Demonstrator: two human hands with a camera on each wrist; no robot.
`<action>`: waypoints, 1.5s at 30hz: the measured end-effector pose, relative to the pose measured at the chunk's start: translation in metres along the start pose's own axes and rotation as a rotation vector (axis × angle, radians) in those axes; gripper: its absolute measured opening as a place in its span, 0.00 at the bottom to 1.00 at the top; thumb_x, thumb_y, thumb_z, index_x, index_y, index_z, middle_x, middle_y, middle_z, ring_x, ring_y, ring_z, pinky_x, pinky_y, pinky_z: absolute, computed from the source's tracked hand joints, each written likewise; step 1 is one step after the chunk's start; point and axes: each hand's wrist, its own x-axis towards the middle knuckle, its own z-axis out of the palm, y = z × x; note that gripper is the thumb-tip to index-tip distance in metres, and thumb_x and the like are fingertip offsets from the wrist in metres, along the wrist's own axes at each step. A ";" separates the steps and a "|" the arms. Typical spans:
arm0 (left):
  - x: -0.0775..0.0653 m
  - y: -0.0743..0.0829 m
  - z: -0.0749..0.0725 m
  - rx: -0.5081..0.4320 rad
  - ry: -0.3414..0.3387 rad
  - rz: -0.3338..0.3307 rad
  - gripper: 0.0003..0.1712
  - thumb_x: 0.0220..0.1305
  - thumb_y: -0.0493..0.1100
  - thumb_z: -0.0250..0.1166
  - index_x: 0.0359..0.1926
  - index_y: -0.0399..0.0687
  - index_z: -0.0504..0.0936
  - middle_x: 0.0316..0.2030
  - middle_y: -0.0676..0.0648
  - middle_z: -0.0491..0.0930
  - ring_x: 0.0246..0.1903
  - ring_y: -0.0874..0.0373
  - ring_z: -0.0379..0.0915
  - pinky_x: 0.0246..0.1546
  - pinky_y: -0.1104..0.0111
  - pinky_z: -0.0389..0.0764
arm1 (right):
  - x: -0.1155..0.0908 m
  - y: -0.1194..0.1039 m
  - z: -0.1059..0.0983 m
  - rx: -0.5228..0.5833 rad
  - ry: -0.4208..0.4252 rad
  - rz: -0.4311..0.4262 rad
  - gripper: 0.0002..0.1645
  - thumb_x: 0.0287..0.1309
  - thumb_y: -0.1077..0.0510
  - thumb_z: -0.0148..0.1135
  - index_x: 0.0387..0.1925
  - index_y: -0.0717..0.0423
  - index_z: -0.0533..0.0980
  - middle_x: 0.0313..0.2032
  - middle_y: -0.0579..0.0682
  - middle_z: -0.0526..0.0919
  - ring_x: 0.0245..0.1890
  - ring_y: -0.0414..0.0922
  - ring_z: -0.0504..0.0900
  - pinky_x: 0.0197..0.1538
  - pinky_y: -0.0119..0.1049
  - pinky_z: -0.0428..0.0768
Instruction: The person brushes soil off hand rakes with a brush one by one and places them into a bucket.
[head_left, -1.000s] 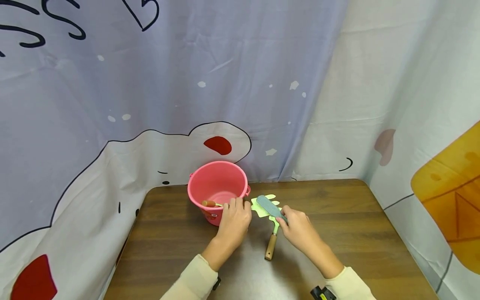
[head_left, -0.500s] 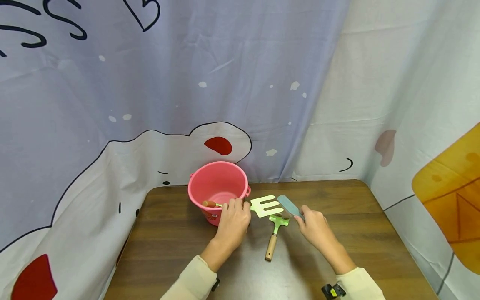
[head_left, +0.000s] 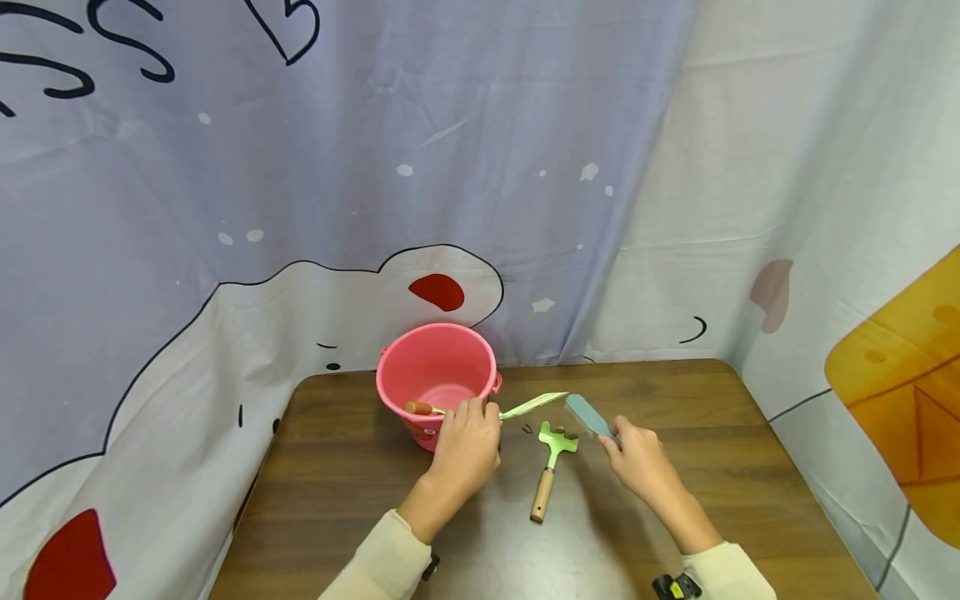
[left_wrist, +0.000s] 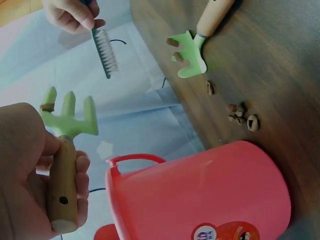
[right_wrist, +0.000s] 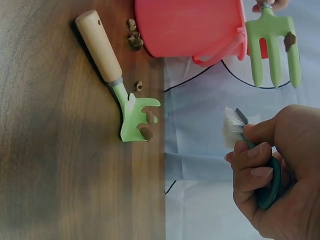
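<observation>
My left hand (head_left: 463,446) grips the wooden handle of a green hand fork (left_wrist: 65,165) just over the near rim of the pink bucket (head_left: 438,358). The fork's prongs point right and are turned nearly edge-on in the head view. A brown crumb (left_wrist: 47,107) clings to one prong. To the right, my right hand (head_left: 637,458) holds a blue-green brush (head_left: 591,415) with white bristles (right_wrist: 232,127), its tip near the fork's prongs. A small green hand rake (head_left: 555,450) with a wooden handle lies on the table between the hands.
Dried brown bits (left_wrist: 240,115) lie on the wooden table (head_left: 337,500) beside the bucket. More brown pieces (right_wrist: 146,132) sit at the rake's tines. A printed curtain (head_left: 525,167) hangs behind the table.
The brush has moved right, off the fork's prongs. The fork has turned from flat to edge-on, and brown bits now show on the table below it. The rake and bucket stay put.
</observation>
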 end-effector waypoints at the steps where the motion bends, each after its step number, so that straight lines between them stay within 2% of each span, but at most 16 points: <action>1: 0.000 0.000 -0.001 -0.007 -0.009 -0.005 0.09 0.54 0.39 0.68 0.34 0.45 0.76 0.29 0.45 0.77 0.29 0.50 0.75 0.28 0.60 0.72 | 0.000 0.000 -0.001 0.001 0.004 -0.002 0.10 0.66 0.60 0.66 0.33 0.61 0.74 0.23 0.53 0.79 0.22 0.45 0.73 0.24 0.37 0.70; 8: 0.005 0.000 -0.006 -0.088 -0.103 -0.057 0.11 0.65 0.45 0.67 0.39 0.43 0.75 0.29 0.46 0.79 0.29 0.49 0.80 0.29 0.59 0.80 | 0.000 -0.002 -0.006 0.011 0.027 -0.018 0.08 0.65 0.61 0.67 0.35 0.62 0.77 0.25 0.54 0.82 0.22 0.45 0.74 0.25 0.38 0.72; 13: 0.005 0.000 -0.007 -0.193 -0.158 -0.113 0.20 0.63 0.49 0.71 0.42 0.42 0.72 0.28 0.45 0.79 0.26 0.47 0.83 0.24 0.57 0.81 | 0.000 -0.007 -0.011 0.028 0.029 -0.017 0.08 0.65 0.61 0.67 0.37 0.63 0.78 0.25 0.53 0.82 0.22 0.43 0.73 0.25 0.36 0.71; 18: 0.005 -0.003 -0.004 -0.246 -0.134 -0.104 0.19 0.56 0.41 0.71 0.42 0.40 0.71 0.26 0.44 0.77 0.21 0.46 0.82 0.19 0.57 0.80 | 0.000 -0.010 -0.015 0.036 0.031 -0.017 0.07 0.65 0.61 0.67 0.38 0.63 0.78 0.26 0.52 0.83 0.22 0.42 0.73 0.25 0.36 0.72; 23: 0.006 -0.005 -0.007 -0.268 -0.159 -0.071 0.17 0.59 0.42 0.71 0.41 0.40 0.73 0.28 0.45 0.77 0.27 0.47 0.83 0.25 0.57 0.82 | -0.001 -0.010 -0.022 0.049 0.027 -0.011 0.08 0.66 0.61 0.66 0.38 0.63 0.78 0.28 0.54 0.86 0.23 0.42 0.75 0.27 0.37 0.73; 28: 0.006 -0.006 -0.008 -0.235 -0.185 -0.037 0.15 0.62 0.45 0.73 0.38 0.43 0.75 0.33 0.47 0.79 0.34 0.50 0.80 0.35 0.58 0.81 | 0.001 -0.010 -0.030 0.051 0.026 -0.011 0.08 0.66 0.61 0.66 0.39 0.64 0.78 0.29 0.54 0.86 0.23 0.42 0.75 0.27 0.37 0.73; 33: 0.006 -0.006 -0.005 -0.168 -0.160 -0.018 0.12 0.64 0.46 0.71 0.39 0.45 0.79 0.35 0.46 0.81 0.37 0.50 0.76 0.35 0.59 0.72 | 0.003 -0.012 -0.032 0.050 0.022 -0.016 0.09 0.67 0.59 0.65 0.41 0.63 0.78 0.30 0.54 0.87 0.23 0.42 0.75 0.27 0.35 0.73; 37: 0.006 -0.005 -0.005 -0.124 -0.162 -0.020 0.10 0.65 0.46 0.70 0.41 0.46 0.80 0.37 0.46 0.82 0.38 0.50 0.75 0.37 0.58 0.70 | 0.002 -0.018 -0.034 0.062 0.029 -0.030 0.09 0.67 0.59 0.65 0.41 0.63 0.78 0.31 0.54 0.87 0.24 0.42 0.75 0.27 0.35 0.73; 39: 0.006 -0.004 -0.005 -0.098 -0.164 -0.018 0.11 0.62 0.44 0.72 0.42 0.46 0.81 0.37 0.46 0.82 0.39 0.50 0.75 0.38 0.57 0.69 | 0.001 -0.023 -0.034 0.066 0.029 -0.040 0.09 0.67 0.60 0.65 0.41 0.64 0.78 0.31 0.55 0.87 0.24 0.41 0.75 0.27 0.34 0.73; 45: 0.007 -0.001 -0.005 -0.004 -0.133 0.002 0.20 0.49 0.41 0.78 0.43 0.47 0.81 0.37 0.47 0.82 0.37 0.50 0.76 0.37 0.57 0.68 | 0.002 -0.040 -0.032 0.062 0.061 -0.087 0.08 0.66 0.61 0.66 0.41 0.64 0.78 0.33 0.57 0.88 0.25 0.41 0.76 0.26 0.34 0.73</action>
